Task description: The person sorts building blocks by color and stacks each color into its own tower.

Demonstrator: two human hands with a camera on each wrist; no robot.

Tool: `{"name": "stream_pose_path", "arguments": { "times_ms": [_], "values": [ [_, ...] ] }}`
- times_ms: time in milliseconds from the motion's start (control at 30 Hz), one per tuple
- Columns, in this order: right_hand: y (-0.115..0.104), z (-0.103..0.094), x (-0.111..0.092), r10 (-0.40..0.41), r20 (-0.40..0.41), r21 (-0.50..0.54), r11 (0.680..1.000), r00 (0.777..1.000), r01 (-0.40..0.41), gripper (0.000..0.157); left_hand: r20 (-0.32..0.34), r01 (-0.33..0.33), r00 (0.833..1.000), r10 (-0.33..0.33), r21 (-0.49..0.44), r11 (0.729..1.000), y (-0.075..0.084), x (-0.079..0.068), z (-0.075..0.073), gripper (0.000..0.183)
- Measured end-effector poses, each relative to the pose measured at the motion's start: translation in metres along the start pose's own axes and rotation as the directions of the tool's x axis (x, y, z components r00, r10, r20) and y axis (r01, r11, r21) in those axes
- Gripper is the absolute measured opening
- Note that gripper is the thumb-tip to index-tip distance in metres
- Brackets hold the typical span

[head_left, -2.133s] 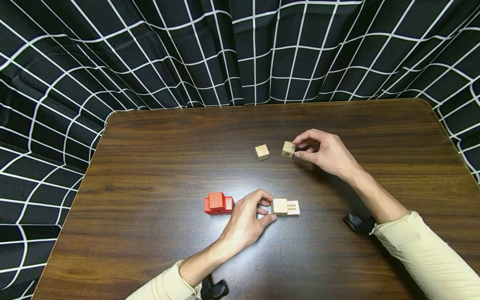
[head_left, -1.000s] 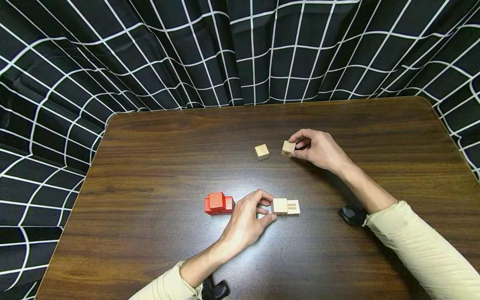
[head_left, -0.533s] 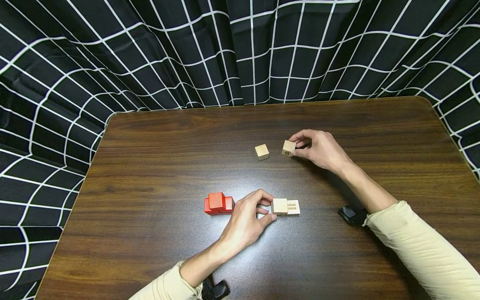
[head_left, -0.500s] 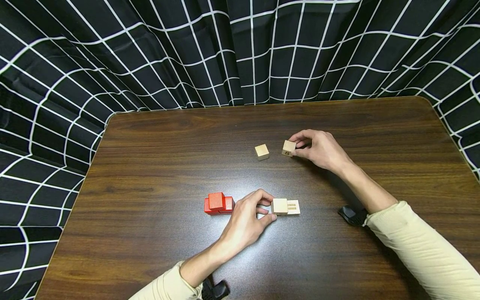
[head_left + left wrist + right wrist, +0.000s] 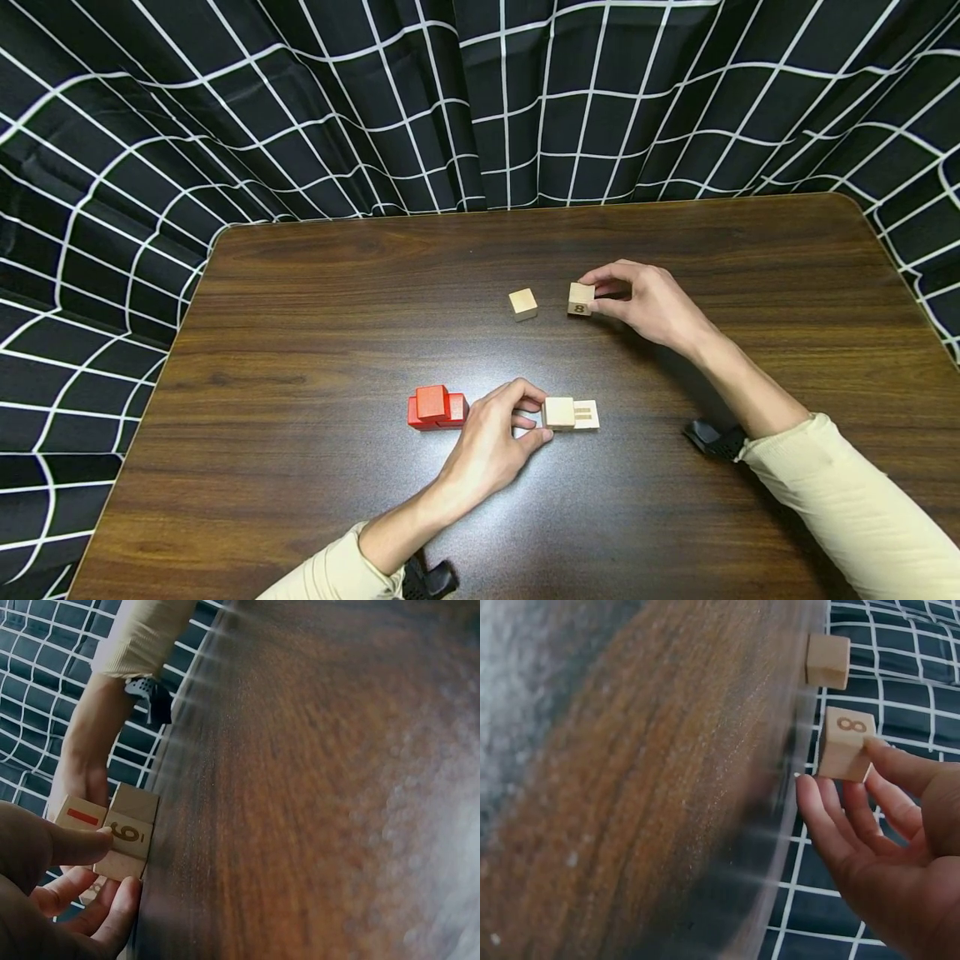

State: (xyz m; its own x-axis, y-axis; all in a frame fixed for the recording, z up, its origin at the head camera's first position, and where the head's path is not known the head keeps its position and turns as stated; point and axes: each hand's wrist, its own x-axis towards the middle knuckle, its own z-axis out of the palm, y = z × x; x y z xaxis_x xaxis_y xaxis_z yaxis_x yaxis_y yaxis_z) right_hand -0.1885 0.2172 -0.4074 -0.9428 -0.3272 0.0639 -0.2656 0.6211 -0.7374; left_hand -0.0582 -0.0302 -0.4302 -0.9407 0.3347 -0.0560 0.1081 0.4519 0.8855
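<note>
My right hand [image 5: 652,304] pinches a small wooden cube marked 8 [image 5: 581,299] between thumb and fingers, at the back of the table. In the right wrist view the thumb lies against an edge of that number cube [image 5: 847,742]. Left of it sits another plain-topped wooden cube [image 5: 522,305]. Near the middle, my left hand [image 5: 491,429] grips a small stack of wooden cubes. Its upper cube [image 5: 558,413] stands on a lower row, where a cube with two bars [image 5: 586,414] sticks out right. The left wrist view shows a red-bar cube [image 5: 81,815] and a 9 cube [image 5: 126,832].
Just left of my left hand stands a cluster of red blocks [image 5: 432,404], one on top of the others. The brown wooden table [image 5: 300,333] reaches back to a black curtain with white grid lines [image 5: 420,100].
My right hand has moved slightly right and toward me with the 8 cube, turning it so the number faces forward more squarely. The left hand stays in place on the stack.
</note>
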Motion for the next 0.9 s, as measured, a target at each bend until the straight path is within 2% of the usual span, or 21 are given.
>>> {"name": "stream_pose_path", "arguments": {
  "times_ms": [100,333,633,900],
  "values": [
    [-0.001,-0.001,-0.003,-0.010,0.006,0.030,1.000,1.000,0.010,0.030,0.001,0.001,1.000,-0.001,-0.002,1.000,0.000,0.000,0.000,0.033],
    [-0.004,-0.003,-0.008,0.036,-0.012,0.071,0.997,0.999,-0.035,0.032,-0.001,0.006,1.000,-0.006,-0.001,1.000,0.001,0.000,0.000,0.033],
    [-0.007,-0.007,-0.021,-0.015,-0.031,0.075,0.997,0.999,0.017,0.031,-0.001,0.011,1.000,-0.011,0.002,1.000,0.000,0.000,0.000,0.033],
    [-0.012,-0.010,-0.031,-0.087,0.003,0.099,0.991,0.996,0.086,0.033,-0.006,0.022,1.000,-0.022,0.006,1.000,0.000,-0.001,0.000,0.034]
  ]
}}
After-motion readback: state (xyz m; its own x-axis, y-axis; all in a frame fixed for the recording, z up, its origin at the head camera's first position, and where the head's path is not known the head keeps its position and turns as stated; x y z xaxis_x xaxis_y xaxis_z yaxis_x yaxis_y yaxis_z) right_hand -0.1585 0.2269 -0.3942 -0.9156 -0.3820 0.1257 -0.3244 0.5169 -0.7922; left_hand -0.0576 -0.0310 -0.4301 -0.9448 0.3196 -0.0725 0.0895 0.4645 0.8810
